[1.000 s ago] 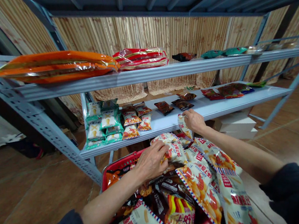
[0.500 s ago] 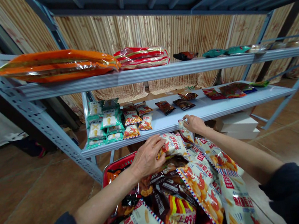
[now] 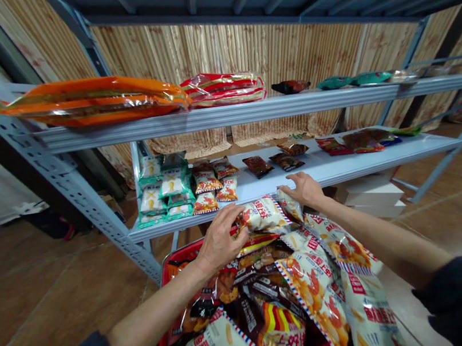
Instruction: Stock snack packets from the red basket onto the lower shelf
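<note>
My left hand point(image 3: 219, 239) pinches the edge of a white snack packet with red print point(image 3: 264, 212), held just above a red basket point(image 3: 173, 259) heaped with snack bags. My right hand point(image 3: 306, 189) grips the top of another small packet point(image 3: 289, 204) right beside the first, close to the front edge of the middle shelf point(image 3: 321, 170). Both packets hang over the pile of bags. On the shelf's left end lie rows of like packets point(image 3: 206, 202) and green-edged ones point(image 3: 160, 195).
The upper shelf point(image 3: 248, 111) carries flat orange bags point(image 3: 85, 102), red bags point(image 3: 225, 88) and small green packs point(image 3: 351, 81). Dark and red packets point(image 3: 285, 159) lie scattered along the middle shelf. White boxes point(image 3: 373, 198) sit on the brown tiled floor under it.
My left hand has lifted its packet out of the basket pile and up toward the shelf edge. My right hand has risen slightly with its packet. The view has shifted a little.
</note>
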Demonstrator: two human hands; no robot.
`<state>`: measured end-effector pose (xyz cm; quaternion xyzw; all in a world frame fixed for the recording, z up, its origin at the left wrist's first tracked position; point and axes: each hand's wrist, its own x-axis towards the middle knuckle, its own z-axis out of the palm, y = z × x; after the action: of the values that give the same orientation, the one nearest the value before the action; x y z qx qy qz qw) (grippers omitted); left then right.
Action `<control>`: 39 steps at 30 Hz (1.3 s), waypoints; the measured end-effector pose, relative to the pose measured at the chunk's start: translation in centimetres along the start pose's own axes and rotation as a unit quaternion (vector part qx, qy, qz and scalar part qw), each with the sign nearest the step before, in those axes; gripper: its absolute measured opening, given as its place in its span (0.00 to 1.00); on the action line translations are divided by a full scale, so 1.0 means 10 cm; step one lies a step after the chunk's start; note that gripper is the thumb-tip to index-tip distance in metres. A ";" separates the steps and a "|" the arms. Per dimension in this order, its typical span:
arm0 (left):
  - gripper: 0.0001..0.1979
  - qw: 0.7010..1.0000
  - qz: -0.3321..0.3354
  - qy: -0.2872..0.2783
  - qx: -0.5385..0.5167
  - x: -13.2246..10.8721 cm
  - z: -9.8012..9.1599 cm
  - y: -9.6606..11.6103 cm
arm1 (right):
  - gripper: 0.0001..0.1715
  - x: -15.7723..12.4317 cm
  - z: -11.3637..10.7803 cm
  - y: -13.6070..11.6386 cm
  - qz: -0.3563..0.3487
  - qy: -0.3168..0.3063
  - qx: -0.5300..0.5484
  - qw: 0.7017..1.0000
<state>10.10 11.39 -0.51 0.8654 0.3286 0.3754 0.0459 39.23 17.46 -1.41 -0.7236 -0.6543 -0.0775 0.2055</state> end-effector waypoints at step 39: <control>0.21 0.773 -0.391 -0.068 -0.495 -0.39 -0.12 0.11 | 0.17 -0.30 -0.41 -1.02 -0.127 -0.220 0.401 0.880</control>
<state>7.88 7.99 -1.70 0.5429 0.4035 0.3763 0.6331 29.51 13.66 3.16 -0.4886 -0.7439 0.3272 0.3175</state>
